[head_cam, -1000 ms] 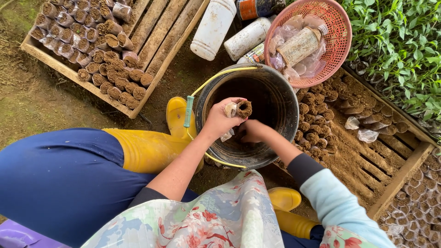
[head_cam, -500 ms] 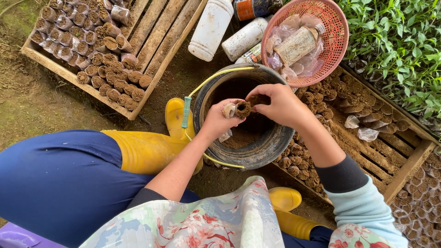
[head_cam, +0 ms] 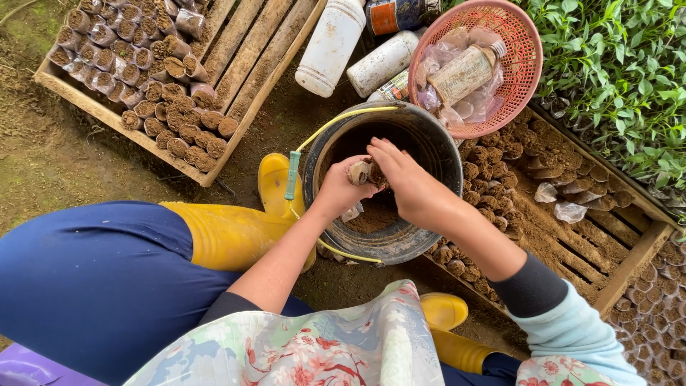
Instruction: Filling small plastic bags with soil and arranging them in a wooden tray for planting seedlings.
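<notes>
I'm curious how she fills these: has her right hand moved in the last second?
Yes. The right hand has come up out of the black bucket and now meets the small bag in the left hand.

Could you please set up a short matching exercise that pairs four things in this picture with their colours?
Things:
1. bucket
2. basket
3. boots
4. bottle

Colours:
A. yellow
B. white
C. dark grey
D. pink

The left hand holds a small soil-filled bag over the bucket; the right hand works at the bag's top.

Pairs: 1-C, 2-D, 3-A, 4-B
</notes>
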